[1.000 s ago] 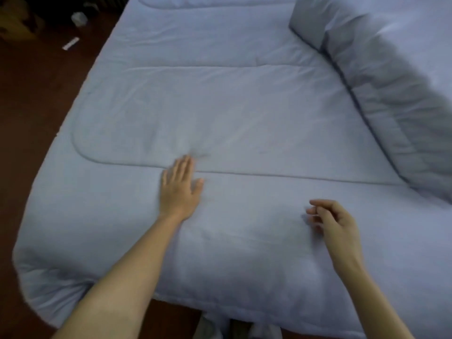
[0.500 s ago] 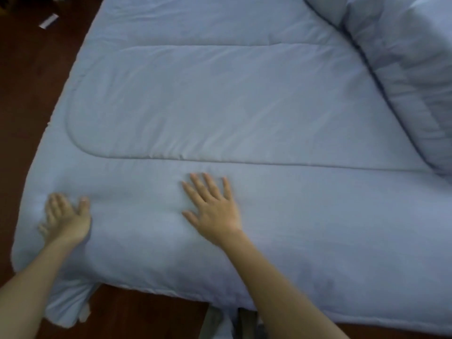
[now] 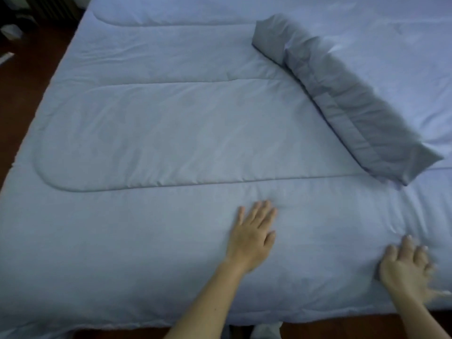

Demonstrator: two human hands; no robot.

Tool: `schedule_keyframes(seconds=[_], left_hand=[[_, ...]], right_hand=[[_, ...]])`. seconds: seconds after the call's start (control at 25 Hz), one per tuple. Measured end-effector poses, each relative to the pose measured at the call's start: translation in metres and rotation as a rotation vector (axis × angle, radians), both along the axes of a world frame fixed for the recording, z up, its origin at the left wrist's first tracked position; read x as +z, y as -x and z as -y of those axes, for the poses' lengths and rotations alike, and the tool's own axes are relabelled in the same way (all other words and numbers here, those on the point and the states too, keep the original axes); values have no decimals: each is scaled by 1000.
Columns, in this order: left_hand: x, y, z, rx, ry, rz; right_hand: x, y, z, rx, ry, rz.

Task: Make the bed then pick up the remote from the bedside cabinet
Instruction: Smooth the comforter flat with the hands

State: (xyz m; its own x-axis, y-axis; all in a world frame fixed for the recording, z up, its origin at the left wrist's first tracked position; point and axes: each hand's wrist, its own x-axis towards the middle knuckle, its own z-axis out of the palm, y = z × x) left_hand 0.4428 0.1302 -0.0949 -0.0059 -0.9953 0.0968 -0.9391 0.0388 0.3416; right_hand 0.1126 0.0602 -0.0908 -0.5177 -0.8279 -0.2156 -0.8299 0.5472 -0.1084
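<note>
A pale blue quilted duvet (image 3: 171,133) lies spread flat over the bed and fills most of the view. My left hand (image 3: 252,237) rests palm down on it near the front edge, fingers apart. My right hand (image 3: 407,267) presses flat on the duvet at the front right, fingers spread and slightly blurred. A grey-blue pillow (image 3: 347,99) lies diagonally on the duvet at the upper right. No remote or bedside cabinet is in view.
Dark wooden floor (image 3: 22,77) runs along the bed's left side and under its front edge. A small pale object (image 3: 11,31) and a white strip (image 3: 5,58) lie on the floor at the far left.
Both hands have slid to the right along the duvet's front part; the left hand left the left corner, the right hand went to the far right. The view swung right, showing more of the pillow.
</note>
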Motion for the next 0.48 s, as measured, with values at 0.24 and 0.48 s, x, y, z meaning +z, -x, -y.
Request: schedule_keyframes(seconds=[0.24, 0.48], left_hand=[[-12, -102, -53, 367, -51, 176], [-79, -201, -66, 1044, -218, 21]], right_hand=[[22, -189, -10, 696, 221, 210], [-3, -166, 4, 1327, 217, 248]])
